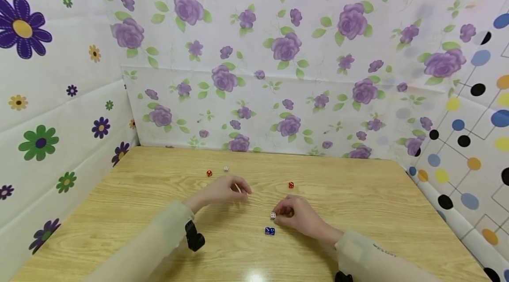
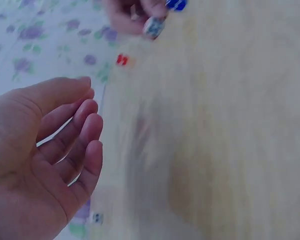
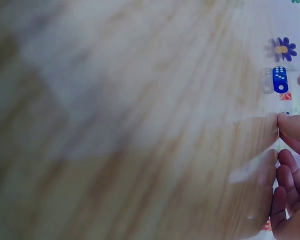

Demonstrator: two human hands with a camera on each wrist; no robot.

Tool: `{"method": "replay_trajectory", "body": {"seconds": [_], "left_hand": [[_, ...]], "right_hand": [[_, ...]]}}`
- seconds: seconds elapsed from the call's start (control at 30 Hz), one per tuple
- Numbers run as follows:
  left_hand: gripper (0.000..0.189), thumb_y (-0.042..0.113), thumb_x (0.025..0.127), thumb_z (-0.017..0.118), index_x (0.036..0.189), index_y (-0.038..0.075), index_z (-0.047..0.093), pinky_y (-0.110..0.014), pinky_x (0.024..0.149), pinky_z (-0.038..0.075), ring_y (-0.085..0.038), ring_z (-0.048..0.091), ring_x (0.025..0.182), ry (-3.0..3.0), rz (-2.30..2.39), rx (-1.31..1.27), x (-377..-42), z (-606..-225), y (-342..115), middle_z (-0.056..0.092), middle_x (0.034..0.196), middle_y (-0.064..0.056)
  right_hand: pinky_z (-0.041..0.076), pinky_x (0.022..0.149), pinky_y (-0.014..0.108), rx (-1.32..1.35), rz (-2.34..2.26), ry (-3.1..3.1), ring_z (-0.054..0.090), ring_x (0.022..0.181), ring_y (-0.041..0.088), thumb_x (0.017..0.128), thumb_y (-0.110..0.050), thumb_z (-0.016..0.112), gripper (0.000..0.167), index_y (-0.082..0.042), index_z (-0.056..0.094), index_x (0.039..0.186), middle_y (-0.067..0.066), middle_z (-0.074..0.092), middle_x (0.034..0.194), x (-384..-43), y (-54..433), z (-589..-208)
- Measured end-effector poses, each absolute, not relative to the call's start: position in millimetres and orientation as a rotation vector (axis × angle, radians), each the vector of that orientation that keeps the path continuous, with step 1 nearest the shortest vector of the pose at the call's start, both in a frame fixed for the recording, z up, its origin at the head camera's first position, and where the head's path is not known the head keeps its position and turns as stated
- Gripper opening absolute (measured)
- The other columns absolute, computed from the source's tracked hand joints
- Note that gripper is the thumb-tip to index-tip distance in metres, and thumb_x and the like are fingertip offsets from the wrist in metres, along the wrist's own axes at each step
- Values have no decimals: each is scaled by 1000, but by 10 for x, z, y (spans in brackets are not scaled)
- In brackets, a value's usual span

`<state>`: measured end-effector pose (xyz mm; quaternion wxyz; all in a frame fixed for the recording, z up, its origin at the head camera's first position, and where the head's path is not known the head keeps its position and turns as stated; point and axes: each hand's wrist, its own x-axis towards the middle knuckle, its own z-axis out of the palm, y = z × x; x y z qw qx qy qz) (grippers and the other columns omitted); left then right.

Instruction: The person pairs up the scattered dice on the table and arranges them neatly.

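Note:
My right hand (image 1: 302, 218) pinches a small white die (image 1: 272, 216) between thumb and fingertips, low over the table. Just on the near side of it, two blue dice (image 1: 270, 231) lie side by side. My left hand (image 1: 224, 190) hovers above the wood with loosely bent fingers and holds nothing. Behind the left hand are a red die (image 1: 209, 173) and another white die (image 1: 226, 169); a second red die (image 1: 291, 185) lies beyond the right hand. In the right wrist view, the blue dice (image 3: 280, 80) show beyond the thumb, while the pinched die is mostly hidden.
The wooden table (image 1: 350, 180) runs back to a cloth wall (image 1: 258, 109) with purple roses. A flowered cloth (image 1: 75, 109) stands on the left, a dotted one (image 1: 473, 140) on the right. A black wrist camera (image 1: 194, 236) hangs beneath the left sleeve.

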<state>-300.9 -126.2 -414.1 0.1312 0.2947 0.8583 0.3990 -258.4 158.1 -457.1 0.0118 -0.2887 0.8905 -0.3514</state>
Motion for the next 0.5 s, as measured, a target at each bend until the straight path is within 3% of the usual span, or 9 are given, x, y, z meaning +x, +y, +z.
{"method": "replay_trajectory", "body": {"seconds": [0.27,0.5], "left_hand": [[24,17,95,65,117,7,66,-33,79,53,-18,63,90,2787,1287,537,-3292,-4038,-1465,67,106,-10],[25,11,94,65,118,6,66,-39,84,52,-24,61,96,2948,1184,550,-3517,-4077,-1576,66,119,-19]], "right_hand": [[47,64,20,-903,-1078,2776,53,73,2,85,-23,79,12,-21,75,96,-6,64,87,-2585,1567,-4576],[47,65,20,-909,-1097,2782,54,74,5,84,-22,79,12,-20,75,96,-5,64,88,-2579,1572,-4578]]}}
